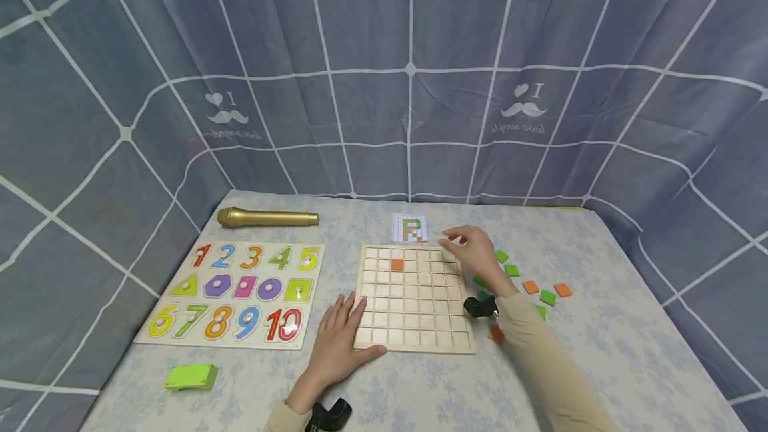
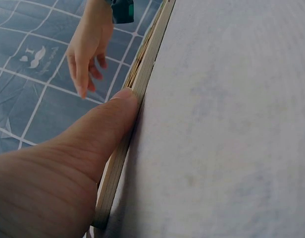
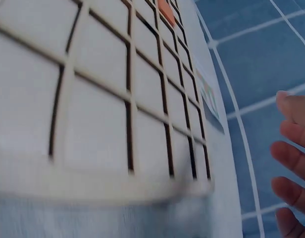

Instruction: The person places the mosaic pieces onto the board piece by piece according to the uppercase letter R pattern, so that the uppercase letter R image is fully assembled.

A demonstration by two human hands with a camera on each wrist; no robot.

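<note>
A wooden grid board lies on the table with one orange square tile in a cell near its far left. My left hand rests flat on the board's left edge, fingers spread. In the left wrist view its thumb lies along the board's front edge. My right hand hovers over the far right corner of the board, fingers loosely bent, and no tile shows in them. The right wrist view has its fingertips apart from the grid. A small pattern card lies just beyond the board.
Right of the board are scattered green tiles and orange tiles, some partly behind the right forearm. To the left lies a number and shape puzzle, with a gold microphone behind it and a green block in front.
</note>
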